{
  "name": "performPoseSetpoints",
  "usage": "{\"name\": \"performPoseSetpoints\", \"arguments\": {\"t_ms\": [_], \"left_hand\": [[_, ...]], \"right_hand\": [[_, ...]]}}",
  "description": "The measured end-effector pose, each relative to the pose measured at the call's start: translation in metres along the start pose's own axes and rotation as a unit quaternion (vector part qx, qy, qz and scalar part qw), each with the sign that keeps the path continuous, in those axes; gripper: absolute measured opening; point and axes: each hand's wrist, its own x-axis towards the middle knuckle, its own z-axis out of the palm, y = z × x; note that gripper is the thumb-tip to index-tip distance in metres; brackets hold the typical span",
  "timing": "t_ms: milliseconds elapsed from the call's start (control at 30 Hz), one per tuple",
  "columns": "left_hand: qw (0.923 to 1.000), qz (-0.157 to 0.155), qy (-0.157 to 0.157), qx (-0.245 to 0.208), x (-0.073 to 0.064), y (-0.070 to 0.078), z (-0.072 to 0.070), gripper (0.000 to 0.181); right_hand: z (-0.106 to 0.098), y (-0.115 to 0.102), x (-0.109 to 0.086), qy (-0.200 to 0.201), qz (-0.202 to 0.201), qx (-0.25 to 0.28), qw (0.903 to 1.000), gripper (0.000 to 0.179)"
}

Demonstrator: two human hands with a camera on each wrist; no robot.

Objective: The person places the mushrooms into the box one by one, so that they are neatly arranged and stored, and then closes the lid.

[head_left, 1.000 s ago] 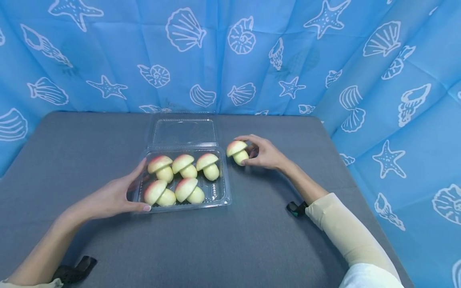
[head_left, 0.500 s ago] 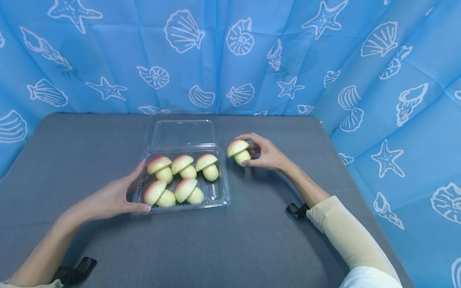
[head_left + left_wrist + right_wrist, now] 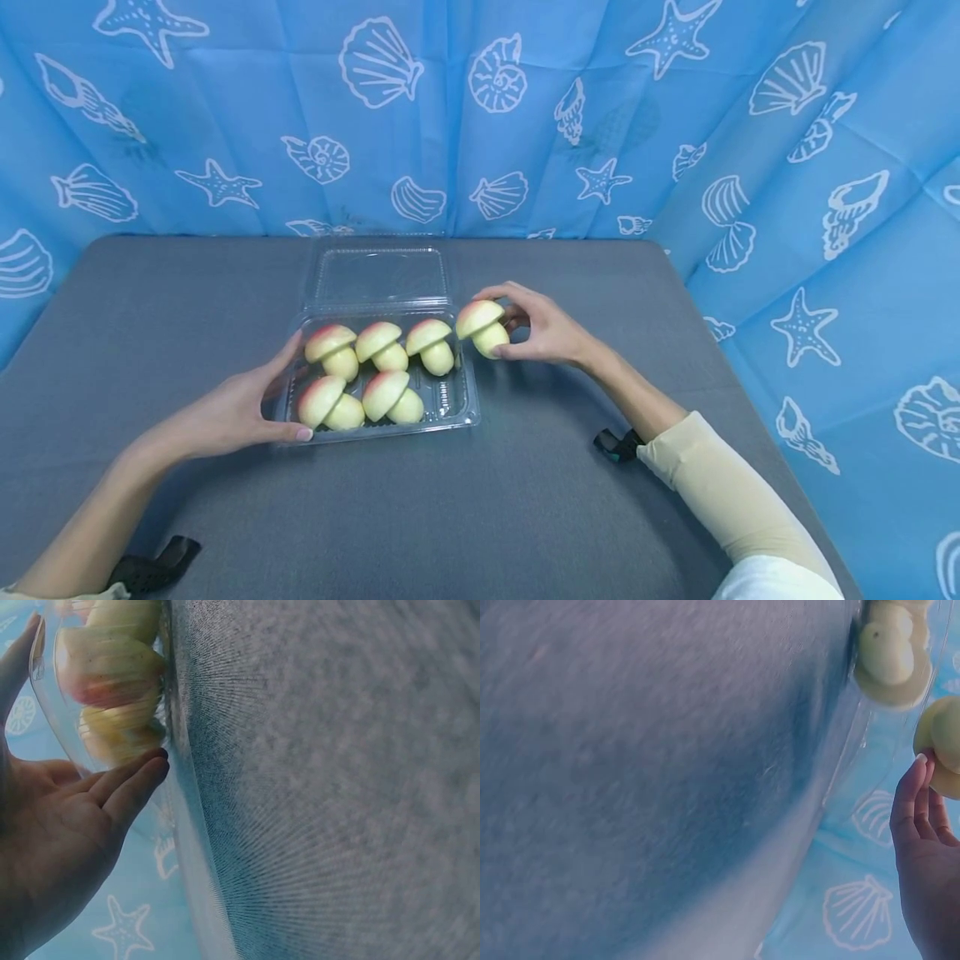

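Observation:
A clear plastic clamshell box (image 3: 450,422) lies with its lid folded back. Several pale yellow, mushroom-shaped pieces with red-tinged caps sit in it, three in the back row, among them a back-right piece (image 3: 433,346), and two in front, such as the front-left piece (image 3: 330,404). Spread along the box's left side, my left hand (image 3: 243,408) touches it with thumb and straight fingers; the left wrist view shows the hand (image 3: 67,825) against the clear wall. Between thumb and fingers, my right hand (image 3: 540,325) pinches another mushroom-shaped piece (image 3: 483,329), tilted above the box's right rim.
The transparent lid (image 3: 382,275) lies back toward the curtain. Grey cloth covers the table (image 3: 480,517). A blue curtain (image 3: 465,117) with white shell prints hangs behind and to the right. Black straps with mounts (image 3: 618,444) sit on both wrists.
My right hand has brought its mushroom-shaped piece leftward and slightly nearer, from beside the box to its right rim. The left hand has stayed at the box's left side.

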Motion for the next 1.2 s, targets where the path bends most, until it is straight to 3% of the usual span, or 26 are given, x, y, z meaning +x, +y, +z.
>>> {"name": "performPoseSetpoints", "arguments": {"t_ms": [333, 467, 667, 900, 1200], "left_hand": [[1.0000, -0.001, -0.002, 0.000, 0.001, 0.001, 0.000, 0.123], [1.0000, -0.003, -0.003, -0.004, 0.001, 0.001, 0.000, 0.124], [1.0000, 0.001, -0.001, 0.003, 0.002, 0.001, 0.000, 0.123], [0.9999, 0.001, 0.003, 0.013, 0.001, 0.001, 0.000, 0.123], [0.9999, 0.000, 0.003, 0.011, 0.001, 0.000, 0.000, 0.122]], "right_hand": [[0.008, -0.013, 0.004, -0.022, -0.024, 0.024, 0.9992, 0.062], [0.012, -0.002, 0.006, -0.029, -0.033, 0.013, 0.9989, 0.065], [0.017, 0.015, 0.008, -0.039, -0.048, -0.014, 0.9980, 0.069], [0.026, 0.016, 0.012, -0.059, -0.079, -0.047, 0.9940, 0.069], [0.037, 0.015, 0.014, -0.062, -0.103, -0.138, 0.9831, 0.070]]}}
